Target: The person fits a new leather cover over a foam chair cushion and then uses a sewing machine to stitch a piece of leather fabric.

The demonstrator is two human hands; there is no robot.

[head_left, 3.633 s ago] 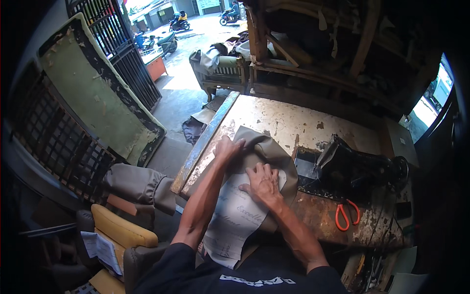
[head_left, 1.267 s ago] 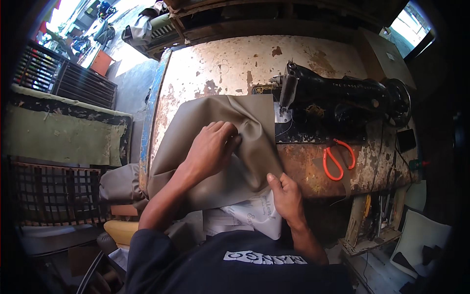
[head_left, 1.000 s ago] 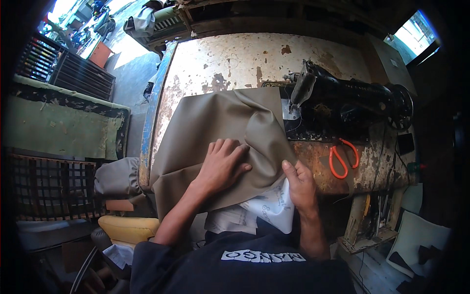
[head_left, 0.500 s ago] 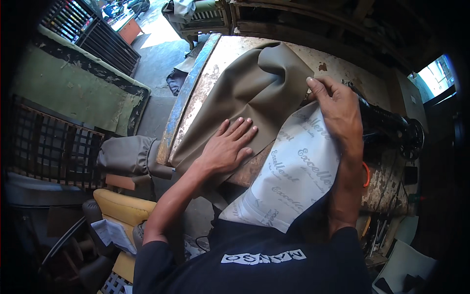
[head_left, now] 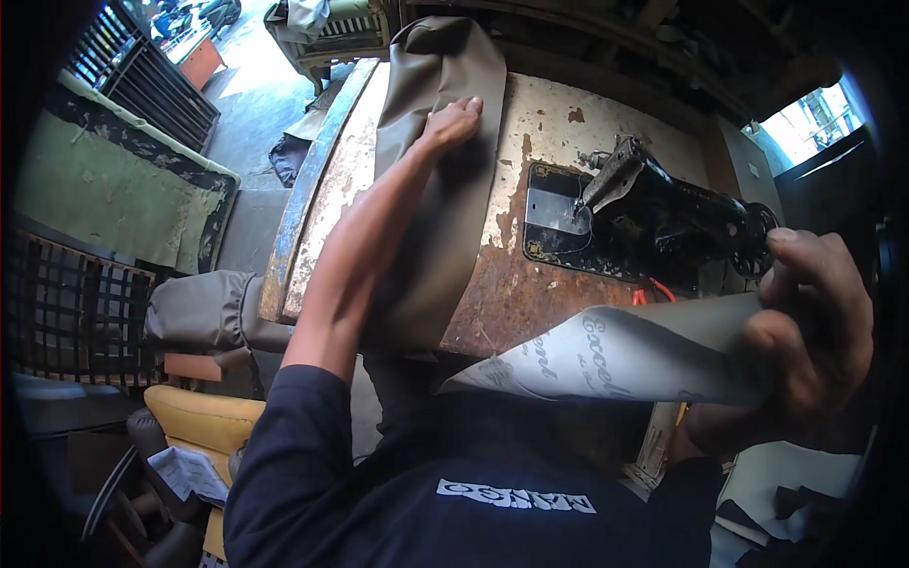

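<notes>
A brown leatherette sheet (head_left: 445,256) lies lengthwise over the worn table, its far end bunched into folds. My left hand (head_left: 454,125) is closed on it near those folds, arm stretched far forward. At the right, my right hand (head_left: 824,327), slightly blurred, has its fingers curled round the end of a leatherette flap (head_left: 587,360) with a printed pale backing. This flap hangs over the table's near edge and tapers to a point on the left. Whether the flap and the sheet are one piece I cannot tell.
A black sewing machine (head_left: 653,208) is set into the table (head_left: 549,303) on the right. Red-handled scissors or pliers (head_left: 653,292) lie below it. To the left are a gathered brown cover (head_left: 201,310), a yellow cushion (head_left: 204,417) and a green padded panel (head_left: 123,180).
My left hand has gone forward and closed on the sheet, which now lies farther away. My right hand has swung right and nearer with the flap, uncovering the sewing machine.
</notes>
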